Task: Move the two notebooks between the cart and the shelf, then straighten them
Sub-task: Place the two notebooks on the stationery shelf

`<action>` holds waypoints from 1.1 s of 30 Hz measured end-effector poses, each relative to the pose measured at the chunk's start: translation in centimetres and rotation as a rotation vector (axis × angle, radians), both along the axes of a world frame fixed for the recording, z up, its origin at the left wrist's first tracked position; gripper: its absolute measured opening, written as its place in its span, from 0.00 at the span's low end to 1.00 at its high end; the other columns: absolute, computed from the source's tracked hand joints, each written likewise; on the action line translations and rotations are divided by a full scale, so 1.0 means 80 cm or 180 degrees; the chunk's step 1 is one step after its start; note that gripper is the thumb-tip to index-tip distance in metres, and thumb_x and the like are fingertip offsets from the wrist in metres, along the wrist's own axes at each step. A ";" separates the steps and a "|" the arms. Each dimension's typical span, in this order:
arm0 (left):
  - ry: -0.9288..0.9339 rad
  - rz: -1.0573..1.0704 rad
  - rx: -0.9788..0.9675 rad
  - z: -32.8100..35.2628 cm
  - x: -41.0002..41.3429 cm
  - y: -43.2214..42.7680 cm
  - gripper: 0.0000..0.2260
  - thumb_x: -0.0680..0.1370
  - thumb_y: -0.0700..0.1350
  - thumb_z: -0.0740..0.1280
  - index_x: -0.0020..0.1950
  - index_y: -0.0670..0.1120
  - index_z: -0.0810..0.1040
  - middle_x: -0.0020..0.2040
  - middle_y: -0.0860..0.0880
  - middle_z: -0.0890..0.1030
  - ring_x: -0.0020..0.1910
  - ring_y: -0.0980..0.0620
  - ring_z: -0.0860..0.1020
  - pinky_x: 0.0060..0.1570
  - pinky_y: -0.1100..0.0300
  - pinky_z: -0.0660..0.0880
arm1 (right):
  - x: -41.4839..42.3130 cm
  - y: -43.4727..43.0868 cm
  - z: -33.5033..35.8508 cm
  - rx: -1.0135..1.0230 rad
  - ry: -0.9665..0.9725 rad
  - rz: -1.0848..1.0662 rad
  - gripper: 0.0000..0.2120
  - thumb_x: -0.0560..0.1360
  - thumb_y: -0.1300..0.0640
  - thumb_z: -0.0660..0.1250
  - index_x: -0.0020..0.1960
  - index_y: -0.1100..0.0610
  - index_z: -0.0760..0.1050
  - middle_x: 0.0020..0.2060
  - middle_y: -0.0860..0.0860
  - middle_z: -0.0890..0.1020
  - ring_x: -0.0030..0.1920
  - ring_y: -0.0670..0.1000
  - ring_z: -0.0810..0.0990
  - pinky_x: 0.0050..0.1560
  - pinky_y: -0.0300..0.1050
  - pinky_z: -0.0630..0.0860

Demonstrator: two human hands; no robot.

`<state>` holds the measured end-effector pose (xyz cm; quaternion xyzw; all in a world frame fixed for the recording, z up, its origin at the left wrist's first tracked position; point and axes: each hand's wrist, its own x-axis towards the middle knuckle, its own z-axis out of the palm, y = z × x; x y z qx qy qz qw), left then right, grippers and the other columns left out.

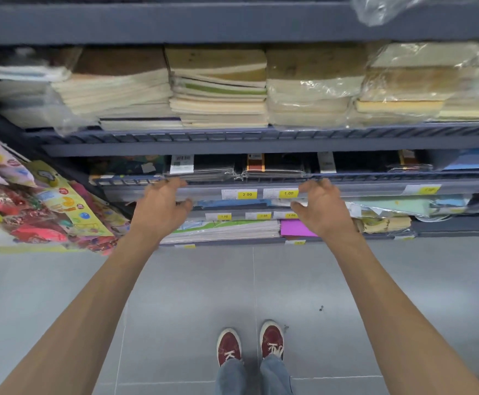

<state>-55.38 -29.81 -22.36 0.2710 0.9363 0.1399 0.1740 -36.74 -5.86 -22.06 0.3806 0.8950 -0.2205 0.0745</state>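
Note:
Both my arms reach toward a dark blue metal shelf [261, 146]. My left hand [161, 206] hovers in front of the middle shelf's edge, fingers spread and loosely bent, holding nothing. My right hand [320, 206] is level with it to the right, also empty with fingers loosely curled. Between and just behind them, two dark plastic-wrapped notebooks lie flat on that shelf: one with a white barcode label [204, 166] and one with an orange label [275, 166]. No cart is in view.
Stacks of cream notebooks [218, 89] fill the upper shelf. Yellow price tags [246, 194] line the shelf edge. Lower shelves hold paper pads and a magenta sheet [295, 228]. Colourful packets [47, 209] hang at left. Grey tile floor [189, 295] and my red shoes lie below.

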 end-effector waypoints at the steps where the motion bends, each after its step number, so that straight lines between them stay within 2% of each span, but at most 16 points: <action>1: 0.0008 -0.0080 -0.0116 0.012 0.001 0.003 0.21 0.79 0.50 0.68 0.70 0.46 0.74 0.65 0.41 0.78 0.66 0.37 0.71 0.59 0.43 0.74 | 0.001 -0.002 0.013 0.0066 -0.0084 0.0083 0.21 0.78 0.51 0.67 0.69 0.58 0.72 0.65 0.59 0.72 0.67 0.61 0.68 0.65 0.54 0.70; 7: 0.0055 -0.0631 -0.0479 0.100 0.012 0.035 0.20 0.80 0.52 0.65 0.72 0.48 0.71 0.66 0.42 0.75 0.65 0.38 0.70 0.59 0.44 0.72 | 0.013 -0.001 0.102 0.0196 -0.0496 0.0345 0.24 0.79 0.48 0.65 0.72 0.55 0.66 0.68 0.57 0.67 0.69 0.59 0.65 0.66 0.56 0.68; 15: 0.0339 -0.1292 -0.0605 0.234 0.045 0.086 0.21 0.82 0.57 0.61 0.73 0.50 0.69 0.67 0.45 0.75 0.67 0.42 0.71 0.59 0.47 0.73 | 0.042 0.009 0.226 0.0410 -0.0764 0.0470 0.26 0.79 0.45 0.65 0.72 0.56 0.66 0.69 0.58 0.66 0.69 0.60 0.64 0.67 0.57 0.65; 22: 0.0798 -0.1807 -0.0605 0.323 0.081 0.132 0.20 0.81 0.57 0.61 0.71 0.52 0.72 0.68 0.45 0.75 0.67 0.42 0.72 0.59 0.46 0.72 | 0.090 0.025 0.311 0.0634 -0.0827 0.0266 0.27 0.80 0.44 0.63 0.74 0.55 0.65 0.73 0.57 0.64 0.72 0.61 0.62 0.69 0.59 0.64; 26: 0.0911 -0.2049 -0.0519 0.360 0.105 0.168 0.21 0.81 0.55 0.60 0.73 0.52 0.69 0.70 0.45 0.73 0.68 0.41 0.70 0.64 0.44 0.69 | 0.128 0.039 0.345 0.0763 -0.0786 0.0070 0.27 0.80 0.44 0.63 0.74 0.54 0.65 0.71 0.58 0.67 0.71 0.61 0.64 0.66 0.59 0.66; 31: 0.1230 -0.2529 -0.0344 0.395 0.153 0.224 0.18 0.80 0.55 0.60 0.67 0.49 0.74 0.62 0.45 0.78 0.61 0.43 0.75 0.56 0.48 0.75 | 0.195 0.063 0.371 0.0777 -0.0818 -0.0282 0.25 0.79 0.43 0.63 0.71 0.55 0.68 0.70 0.58 0.67 0.70 0.62 0.64 0.66 0.60 0.66; 33: 0.1317 -0.2649 -0.0319 0.403 0.176 0.247 0.19 0.81 0.56 0.60 0.68 0.50 0.73 0.61 0.45 0.78 0.61 0.43 0.75 0.55 0.48 0.76 | 0.222 0.076 0.374 0.0719 -0.0899 -0.0387 0.26 0.80 0.43 0.62 0.73 0.55 0.66 0.71 0.58 0.65 0.72 0.62 0.63 0.67 0.60 0.66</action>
